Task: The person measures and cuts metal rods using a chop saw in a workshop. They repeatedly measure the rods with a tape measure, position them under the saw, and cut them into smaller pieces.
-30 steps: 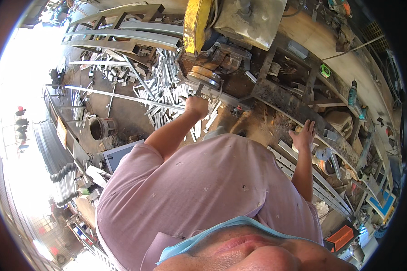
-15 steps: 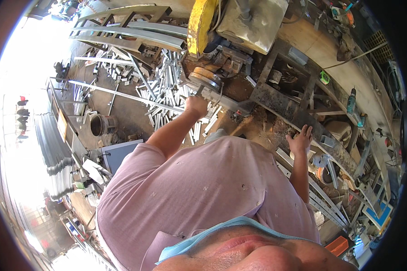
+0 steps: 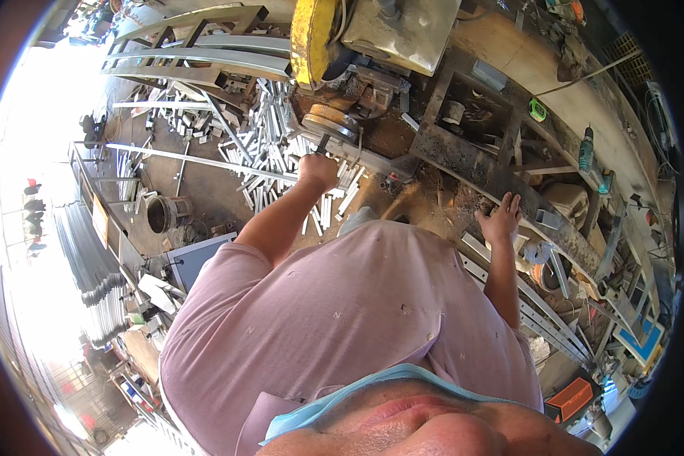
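Head view: my left hand [image 3: 317, 172] grips the vise handle [image 3: 323, 144]; right hand [image 3: 500, 222], fingers spread, rests on rusty steel bar [image 3: 479, 171]; slipping risks cuts.

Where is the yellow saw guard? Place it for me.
In the head view the yellow saw guard sits at top centre, left of the grey motor housing and above the left hand gripping a dark handle.

A metal workshop: yellow-guarded chop saw [image 3: 315, 38], cut steel offcuts [image 3: 270, 140] littering the floor, long steel bars [image 3: 197, 159].
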A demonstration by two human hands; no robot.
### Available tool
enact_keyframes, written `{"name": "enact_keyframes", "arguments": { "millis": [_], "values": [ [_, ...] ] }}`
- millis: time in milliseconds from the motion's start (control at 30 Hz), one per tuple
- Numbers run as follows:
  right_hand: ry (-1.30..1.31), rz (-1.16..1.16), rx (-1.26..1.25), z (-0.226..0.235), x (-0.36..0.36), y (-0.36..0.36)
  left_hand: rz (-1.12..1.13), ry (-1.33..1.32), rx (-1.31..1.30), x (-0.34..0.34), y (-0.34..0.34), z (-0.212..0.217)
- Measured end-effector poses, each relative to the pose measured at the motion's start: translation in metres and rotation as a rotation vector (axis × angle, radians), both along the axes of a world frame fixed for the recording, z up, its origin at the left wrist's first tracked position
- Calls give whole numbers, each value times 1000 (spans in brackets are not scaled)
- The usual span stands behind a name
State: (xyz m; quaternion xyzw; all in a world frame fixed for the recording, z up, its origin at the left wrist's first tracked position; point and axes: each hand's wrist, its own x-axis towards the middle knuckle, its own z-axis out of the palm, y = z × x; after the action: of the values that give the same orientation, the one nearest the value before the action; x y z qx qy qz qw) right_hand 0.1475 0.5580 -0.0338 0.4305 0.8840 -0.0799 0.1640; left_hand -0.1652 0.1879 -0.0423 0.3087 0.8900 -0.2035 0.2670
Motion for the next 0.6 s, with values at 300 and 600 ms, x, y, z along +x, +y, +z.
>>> {"name": "enact_keyframes", "arguments": {
  "millis": [300,600],
  "values": [
    [-40,7,3,-5,-1,1,29,-43,-3,2,5,14],
    [-80,-9,-4,3,-6,-2,18,-42,-7,3,6,16]
  ]
}}
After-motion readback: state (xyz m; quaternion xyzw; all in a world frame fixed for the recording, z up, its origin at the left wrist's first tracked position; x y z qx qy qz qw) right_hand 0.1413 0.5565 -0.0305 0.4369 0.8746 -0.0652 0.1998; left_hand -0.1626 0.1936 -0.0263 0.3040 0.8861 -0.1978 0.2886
